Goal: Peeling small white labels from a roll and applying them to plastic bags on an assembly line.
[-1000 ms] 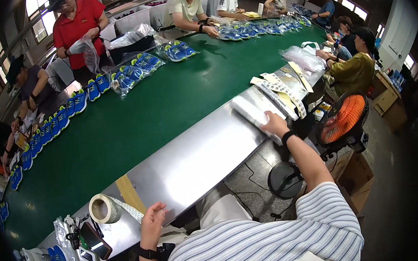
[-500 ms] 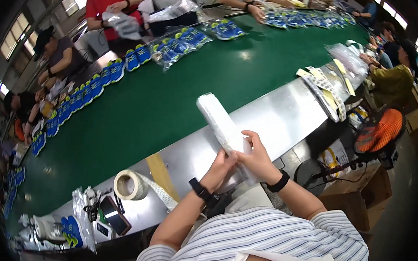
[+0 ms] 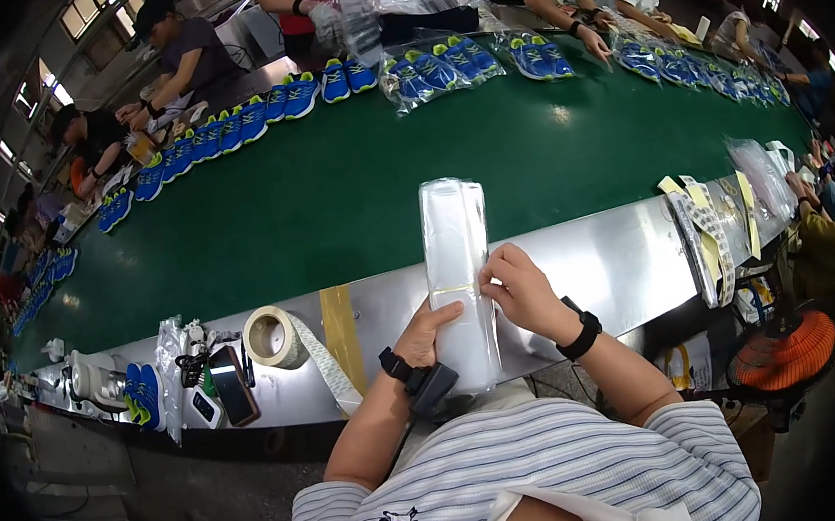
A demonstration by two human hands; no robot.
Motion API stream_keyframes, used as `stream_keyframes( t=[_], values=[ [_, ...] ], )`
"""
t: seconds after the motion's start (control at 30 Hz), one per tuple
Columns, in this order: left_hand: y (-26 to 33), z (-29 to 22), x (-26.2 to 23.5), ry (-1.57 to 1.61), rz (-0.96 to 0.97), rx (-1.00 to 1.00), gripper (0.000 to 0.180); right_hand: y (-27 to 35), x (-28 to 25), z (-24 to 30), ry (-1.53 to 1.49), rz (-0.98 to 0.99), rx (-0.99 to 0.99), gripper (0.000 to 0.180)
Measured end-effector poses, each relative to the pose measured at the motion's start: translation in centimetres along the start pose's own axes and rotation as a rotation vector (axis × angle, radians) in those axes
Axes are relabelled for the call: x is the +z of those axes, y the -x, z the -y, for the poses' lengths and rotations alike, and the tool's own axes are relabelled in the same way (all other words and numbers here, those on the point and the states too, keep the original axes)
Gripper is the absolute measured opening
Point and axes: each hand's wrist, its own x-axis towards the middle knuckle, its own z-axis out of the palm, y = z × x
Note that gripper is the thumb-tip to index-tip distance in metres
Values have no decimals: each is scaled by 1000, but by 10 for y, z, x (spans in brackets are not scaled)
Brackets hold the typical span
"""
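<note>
A long bundle of clear plastic bags (image 3: pixel 453 232) stands out in front of me over the metal table edge. A thin yellowish band (image 3: pixel 454 288) runs across its middle. My left hand (image 3: pixel 425 334) grips the bundle's lower left side, thumb lying across the front. At the right edge, level with the band, my right hand (image 3: pixel 528 292) has its thumb and fingers pinched together. Whether the band itself is between those fingers is too small to tell. Both wrists wear black straps.
Left on the metal ledge are a label roll (image 3: pixel 274 337), a phone (image 3: pixel 233 384) and blue shoes (image 3: pixel 145 395). Label strips (image 3: pixel 707 238) lie right; an orange fan (image 3: pixel 786 351) stands beyond. Across the green belt (image 3: pixel 311 200), shoe pairs (image 3: pixel 242 124) line the far side near several co-workers.
The bundle has turned from leaning left to nearly upright, its front now facing me. My right hand has shifted to its right edge. My view has swung, moving the surroundings in the picture.
</note>
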Motion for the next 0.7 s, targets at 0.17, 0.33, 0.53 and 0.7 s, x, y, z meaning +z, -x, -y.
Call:
stream_keyframes(
  t=[0.17, 0.33, 0.53, 0.7],
  values=[
    [-2, -9, 0, -132, 103, -57, 56, 4, -31, -18, -898, 355, 529, 7],
    [14, -13, -4, -579, 240, -207, 66, -3, -76, -86, -721, -78, 404, 8],
    [40, 1, -15, -785, 346, -383, 77, 65, -171, -195, 496, -639, 592, 11],
    [45, 4, -42, -648, 229, -301, 74, 112, -201, -201, 673, -588, 645, 28]
  ],
)
